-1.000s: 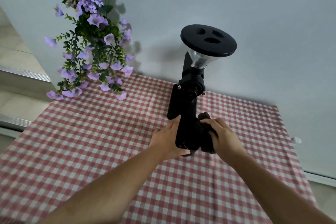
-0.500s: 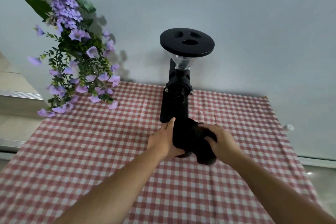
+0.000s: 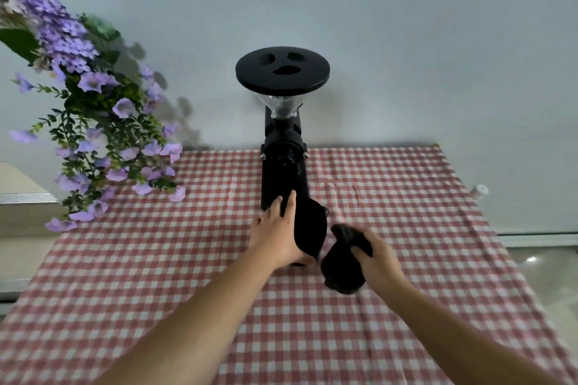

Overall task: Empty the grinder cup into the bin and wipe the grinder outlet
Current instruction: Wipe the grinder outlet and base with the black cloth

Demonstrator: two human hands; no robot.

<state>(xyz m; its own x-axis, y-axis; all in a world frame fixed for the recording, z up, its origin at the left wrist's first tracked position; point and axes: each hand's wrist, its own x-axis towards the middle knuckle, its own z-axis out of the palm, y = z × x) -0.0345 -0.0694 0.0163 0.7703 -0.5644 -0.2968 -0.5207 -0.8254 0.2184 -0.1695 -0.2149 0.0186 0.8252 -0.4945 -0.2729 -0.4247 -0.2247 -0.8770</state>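
A black coffee grinder (image 3: 283,159) with a round black hopper lid (image 3: 282,70) stands upright at the back of the table, against the wall. My left hand (image 3: 275,237) grips the grinder's rounded black front base (image 3: 309,228), fingers lying along its left side. My right hand (image 3: 378,259) is shut on a black, blurred object that looks like the grinder cup (image 3: 341,272). The cup hangs just above the cloth, a little to the right of the base and apart from it. No bin is in view.
A red-and-white checked cloth (image 3: 156,259) covers the table. Purple artificial flowers (image 3: 93,122) hang over its back left corner. A small white object (image 3: 478,190) sits beyond the table's right edge, by the wall. Floor shows at the right.
My right hand has pulled the black cup away from the grinder's base, to the right and toward me. My left hand stays on the base. The camera has swung left.
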